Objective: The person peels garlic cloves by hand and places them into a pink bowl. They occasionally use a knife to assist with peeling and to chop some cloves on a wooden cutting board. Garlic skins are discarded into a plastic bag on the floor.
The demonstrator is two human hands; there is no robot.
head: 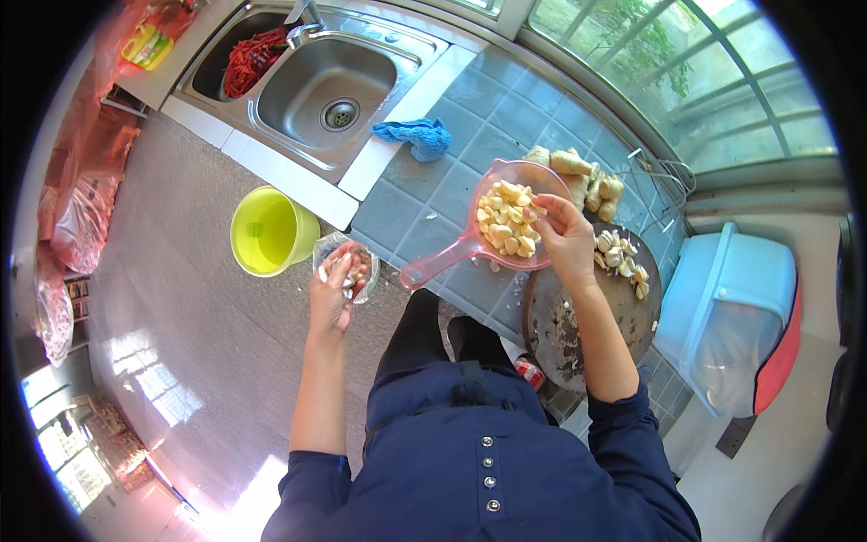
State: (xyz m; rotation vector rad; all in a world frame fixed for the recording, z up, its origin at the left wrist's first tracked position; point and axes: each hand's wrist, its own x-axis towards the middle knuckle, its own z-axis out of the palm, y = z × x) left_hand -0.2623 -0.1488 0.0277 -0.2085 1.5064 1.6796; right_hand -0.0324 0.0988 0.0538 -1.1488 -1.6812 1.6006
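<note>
A pink translucent plastic strainer (443, 261) with a handle stands on the tiled counter, holding a heap of peeled garlic cloves (504, 220). My right hand (565, 234) reaches over its rim, thumb and fingers pinched at a pale clove. My left hand (333, 281) is off the counter's edge, above a clear plastic bag (369, 288); white garlic skins (349, 283) sit in its curled fingers. Unpeeled garlic cloves (615, 251) lie on a round, worn chopping board (555, 318), beside my right wrist.
Ginger roots (572, 162) lie behind the strainer. A blue cloth (423, 139) rests near the steel sink (325, 88), whose left basin holds red chillies (254, 64). A yellow-green bucket (274, 230) stands left; a light-blue lidded box (731, 305) is at right.
</note>
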